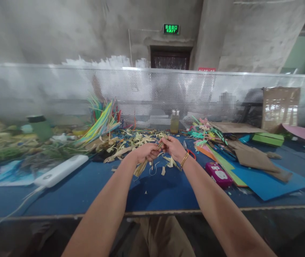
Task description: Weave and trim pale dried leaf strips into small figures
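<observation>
Khaki trousers [160, 237] sit at the bottom of my view, with two bare forearms [106, 196] reaching past them over the blue tabletop [163, 198]. At the far end of that reach, near the middle of the tabletop, I have both hands close together. The left hand [147, 151] is curled around a bundle of pale dry strips [141, 167], whose loose ends hang out below the fist. The right hand [174, 146], wearing a gold bracelet [184, 159], pinches at the bundle's upper end; the fingers hide exactly what lies between them. A thin looped strand [154, 169] shows just below the hands, thread or wire, I cannot tell which.

As for progress, I judge the work to be partway: some strips are gathered in the grip, but I cannot make out whether anything binds them. Plenty of loose pale scraps [120, 153] lie scattered beyond, ungathered. A red-handled tool [192, 153], probably scissors, lies beside the right wrist, untouched. The bunch of coloured stems [101, 121] to the left is out of both hands, and I spot no clearly finished piece.
</observation>
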{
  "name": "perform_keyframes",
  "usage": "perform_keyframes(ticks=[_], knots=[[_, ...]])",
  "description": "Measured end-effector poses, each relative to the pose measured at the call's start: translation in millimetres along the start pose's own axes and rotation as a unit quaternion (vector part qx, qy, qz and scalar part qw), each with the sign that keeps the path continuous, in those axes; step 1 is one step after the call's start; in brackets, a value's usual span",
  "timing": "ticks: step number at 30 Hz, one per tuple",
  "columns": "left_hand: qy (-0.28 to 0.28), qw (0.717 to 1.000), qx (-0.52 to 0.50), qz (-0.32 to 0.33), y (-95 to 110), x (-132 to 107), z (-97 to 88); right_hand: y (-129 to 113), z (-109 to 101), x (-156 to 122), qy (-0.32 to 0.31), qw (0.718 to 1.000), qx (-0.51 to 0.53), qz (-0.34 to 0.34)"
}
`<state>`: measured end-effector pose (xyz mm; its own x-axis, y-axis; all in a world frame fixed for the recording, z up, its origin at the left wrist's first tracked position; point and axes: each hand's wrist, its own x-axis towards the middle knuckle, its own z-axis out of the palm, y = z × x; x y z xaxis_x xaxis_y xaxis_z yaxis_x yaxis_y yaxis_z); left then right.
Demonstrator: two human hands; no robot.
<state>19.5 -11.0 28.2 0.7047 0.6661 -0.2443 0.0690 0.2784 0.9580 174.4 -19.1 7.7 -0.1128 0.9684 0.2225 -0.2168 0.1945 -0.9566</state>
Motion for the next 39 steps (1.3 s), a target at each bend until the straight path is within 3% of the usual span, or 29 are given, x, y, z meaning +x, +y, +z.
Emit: perform_keyframes(ticks=[12, 18, 22, 26, 29, 33, 39], knots=[[0.035, 0.997, 0.049, 0.047, -9.7, 4.2, -3.2, 0.2, -5.9, 2.5, 0.056, 0.996, 0.052, 0.050], [0.047, 0.998, 0.017, 0.030, -7.1, 1.9, -2.1, -6.3, -11.1, 3.4, 0.113, 0.989, 0.089, 0.033], [0.070, 0.996, 0.006, 0.058, -6.3, -1.0, -0.7, -6.8, -14.0, 4.2, 0.164, 0.983, 0.080, 0.032], [0.090, 0.992, 0.013, 0.090, -7.2, -0.3, -1.2, -1.9, -9.8, 1.6, 0.111, 0.989, -0.005, 0.094], [0.085, 0.992, 0.033, 0.088, -8.4, 2.2, -2.8, 1.5, -3.1, -1.5, 0.063, 0.991, -0.068, 0.099], [0.080, 0.992, 0.051, 0.082, -9.7, 4.5, -4.8, 4.5, -0.3, -1.3, 0.082, 0.988, -0.119, 0.046], [0.084, 0.992, 0.052, 0.083, -10.4, 3.8, -5.9, 8.3, -6.0, 3.3, 0.107, 0.991, -0.076, 0.037]])
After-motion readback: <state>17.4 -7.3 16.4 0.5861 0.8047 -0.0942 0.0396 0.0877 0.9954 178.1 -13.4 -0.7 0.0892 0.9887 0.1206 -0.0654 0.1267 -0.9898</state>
